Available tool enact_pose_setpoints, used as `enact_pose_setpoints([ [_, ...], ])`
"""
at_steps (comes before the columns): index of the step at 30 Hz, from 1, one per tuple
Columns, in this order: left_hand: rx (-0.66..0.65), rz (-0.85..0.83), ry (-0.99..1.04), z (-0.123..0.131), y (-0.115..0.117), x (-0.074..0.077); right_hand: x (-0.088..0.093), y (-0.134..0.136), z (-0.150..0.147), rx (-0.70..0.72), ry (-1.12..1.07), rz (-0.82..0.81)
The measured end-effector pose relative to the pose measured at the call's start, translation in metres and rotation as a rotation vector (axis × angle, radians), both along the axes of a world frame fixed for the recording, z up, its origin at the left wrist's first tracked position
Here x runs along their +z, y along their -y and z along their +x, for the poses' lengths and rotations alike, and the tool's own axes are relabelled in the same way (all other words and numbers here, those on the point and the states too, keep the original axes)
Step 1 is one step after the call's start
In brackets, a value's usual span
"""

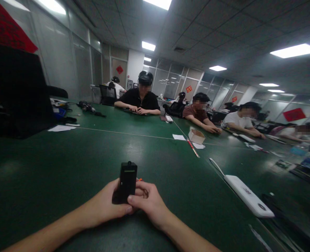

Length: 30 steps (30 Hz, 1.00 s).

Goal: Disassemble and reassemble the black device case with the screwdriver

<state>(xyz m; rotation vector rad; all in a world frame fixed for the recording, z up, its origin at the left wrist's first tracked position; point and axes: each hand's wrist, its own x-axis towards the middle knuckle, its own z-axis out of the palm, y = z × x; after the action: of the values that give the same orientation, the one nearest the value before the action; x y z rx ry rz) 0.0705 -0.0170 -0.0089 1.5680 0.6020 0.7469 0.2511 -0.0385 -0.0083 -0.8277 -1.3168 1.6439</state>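
Observation:
Both my hands meet around a small black rectangular device, which stands nearly upright above the green table. It has a narrow light slot near its top and a small loop-like knob on its upper edge. My left hand cradles its left side and bottom, the thumb lying across below it. With thumb and curled fingers, my right hand grips the lower right edge. A small orange piece shows just behind the device by my right fingers; what it belongs to is hidden.
On the green table lie a white power bank-like object with a cable loop, a small open cardboard box, a red strip and paper. A dark monitor-like panel stands left. Several people sit across and right.

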Motion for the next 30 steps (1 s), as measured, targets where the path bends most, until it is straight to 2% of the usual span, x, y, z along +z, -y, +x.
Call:
enact_pose_setpoints([
  [9, 0.102, -0.07, 0.06, 0.01, 0.008, -0.005, -0.002, 0.002, -0.001, 0.021, 0.009, 0.117],
  [13, 0.085, -0.084, 0.066, 0.016, 0.008, -0.001, -0.002, 0.002, -0.003, -0.008, 0.039, 0.088],
  [17, 0.132, -0.139, 0.069, 0.019, 0.008, 0.001, -0.003, 0.001, -0.005, 0.0, 0.064, 0.062],
  [25, 0.094, -0.155, 0.105, 0.011, 0.006, -0.005, -0.002, 0.001, -0.008, 0.023, 0.094, 0.063],
  [27, 0.12, -0.16, 0.14, 0.006, 0.004, -0.006, 0.0, 0.002, -0.01, 0.042, 0.104, 0.095],
  [30, 0.227, -0.232, 0.226, 0.001, 0.001, -0.005, 0.002, 0.005, -0.009, 0.037, 0.189, 0.164],
])
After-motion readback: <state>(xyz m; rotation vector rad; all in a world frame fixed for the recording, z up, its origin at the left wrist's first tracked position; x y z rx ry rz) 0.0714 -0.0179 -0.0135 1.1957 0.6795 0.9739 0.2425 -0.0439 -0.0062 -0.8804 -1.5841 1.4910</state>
